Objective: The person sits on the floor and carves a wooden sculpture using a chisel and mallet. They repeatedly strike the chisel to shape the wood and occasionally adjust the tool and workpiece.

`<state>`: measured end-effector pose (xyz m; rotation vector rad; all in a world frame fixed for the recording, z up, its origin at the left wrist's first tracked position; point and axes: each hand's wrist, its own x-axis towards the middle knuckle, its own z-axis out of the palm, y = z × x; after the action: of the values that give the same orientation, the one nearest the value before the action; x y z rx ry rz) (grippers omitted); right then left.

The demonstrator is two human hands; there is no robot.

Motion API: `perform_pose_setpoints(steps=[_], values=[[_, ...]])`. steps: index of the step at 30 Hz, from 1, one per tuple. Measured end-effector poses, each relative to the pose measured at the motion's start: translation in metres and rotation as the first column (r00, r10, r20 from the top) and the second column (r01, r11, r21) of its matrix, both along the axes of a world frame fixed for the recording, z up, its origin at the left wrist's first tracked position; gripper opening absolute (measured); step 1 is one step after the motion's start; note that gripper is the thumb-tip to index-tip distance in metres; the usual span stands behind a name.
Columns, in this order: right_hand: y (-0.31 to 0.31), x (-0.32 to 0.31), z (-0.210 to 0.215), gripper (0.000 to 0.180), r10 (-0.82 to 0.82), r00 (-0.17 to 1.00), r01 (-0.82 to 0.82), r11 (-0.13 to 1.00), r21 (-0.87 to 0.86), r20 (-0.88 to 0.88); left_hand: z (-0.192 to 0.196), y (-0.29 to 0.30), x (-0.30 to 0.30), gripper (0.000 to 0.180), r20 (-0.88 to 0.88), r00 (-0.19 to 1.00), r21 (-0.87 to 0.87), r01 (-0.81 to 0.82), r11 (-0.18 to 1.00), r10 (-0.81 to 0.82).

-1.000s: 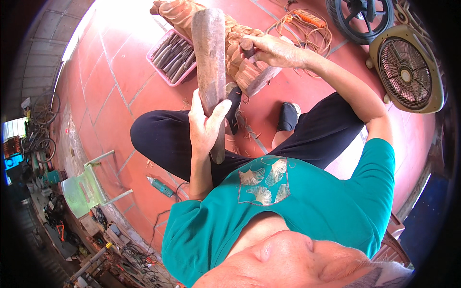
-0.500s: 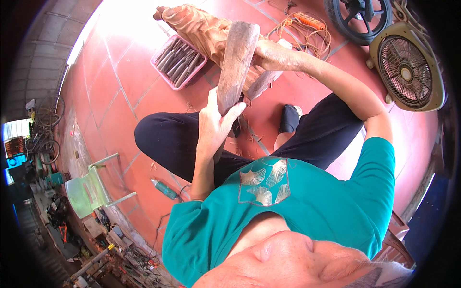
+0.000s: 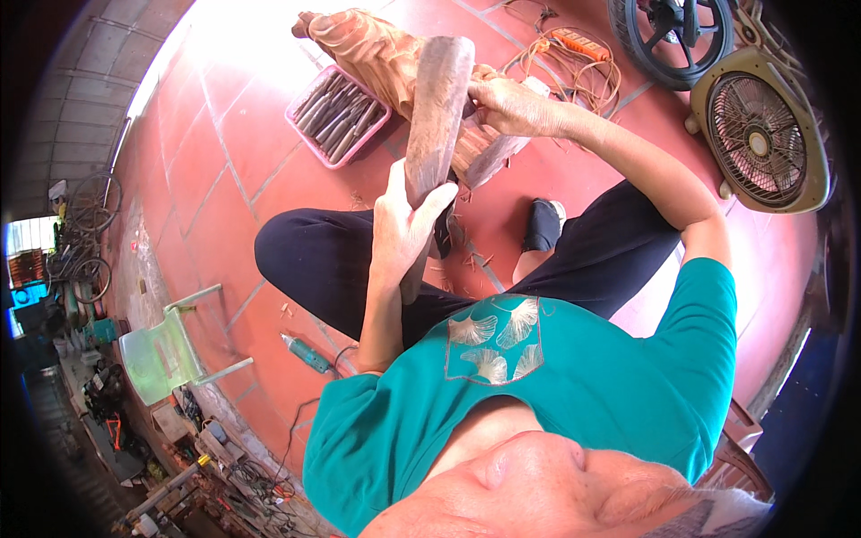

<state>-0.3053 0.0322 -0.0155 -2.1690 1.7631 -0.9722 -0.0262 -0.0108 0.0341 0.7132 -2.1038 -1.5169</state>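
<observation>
A long, flat wooden club (image 3: pixel 438 108) stands up at a slant between my arms. My left hand (image 3: pixel 402 215) is wrapped round its lower part, thumb across the near side. Just right of the club's upper half is my right hand (image 3: pixel 511 106), fingers bent and pressed together; whatever they hold is hidden. Behind the club lies a carved wooden piece (image 3: pixel 368 49) with flowing, fold-like relief. Its rough near end (image 3: pixel 489 152) shows below my right hand, and the club covers part of its middle.
A pink basket (image 3: pixel 339 164) of chisel-like tools stands left of the carving. An orange power strip (image 3: pixel 581 43) with tangled cords, a wheel (image 3: pixel 673 36) and a box fan (image 3: pixel 760 134) are at the right. A green power tool (image 3: pixel 307 353) and a pale green chair (image 3: pixel 161 359) are at the left.
The club's top has shifted slightly left. My right hand has come slightly down, and more of the carving's rough near end shows.
</observation>
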Motion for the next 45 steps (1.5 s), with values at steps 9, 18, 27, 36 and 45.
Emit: perform_pose_setpoints(steps=[9,18,27,36,45], values=[[0.028,0.002,0.028,0.021,0.114,0.965,-0.143,0.983,0.111,0.235,-0.006,-0.012,0.007,0.029,-0.102,0.982,0.178,-0.138,0.974,0.157],[0.017,-0.006,0.019,0.024,0.026,0.924,-0.119,0.968,0.221,0.382,-0.008,-0.014,0.009,0.029,-0.131,0.979,0.135,-0.138,0.981,0.155],[0.005,-0.007,0.021,0.029,-0.113,0.791,-0.067,0.961,0.269,0.601,-0.004,-0.011,0.011,0.044,-0.018,0.992,0.206,-0.122,0.971,0.128],[0.001,0.006,0.021,0.022,0.036,0.920,-0.075,0.993,0.087,0.389,-0.004,-0.007,0.010,0.043,-0.122,0.984,0.182,-0.109,0.977,0.133],[0.000,0.007,0.014,0.028,0.015,0.993,-0.026,0.995,0.097,0.118,0.008,0.006,0.017,0.039,-0.409,0.889,0.178,-0.143,0.973,0.206]])
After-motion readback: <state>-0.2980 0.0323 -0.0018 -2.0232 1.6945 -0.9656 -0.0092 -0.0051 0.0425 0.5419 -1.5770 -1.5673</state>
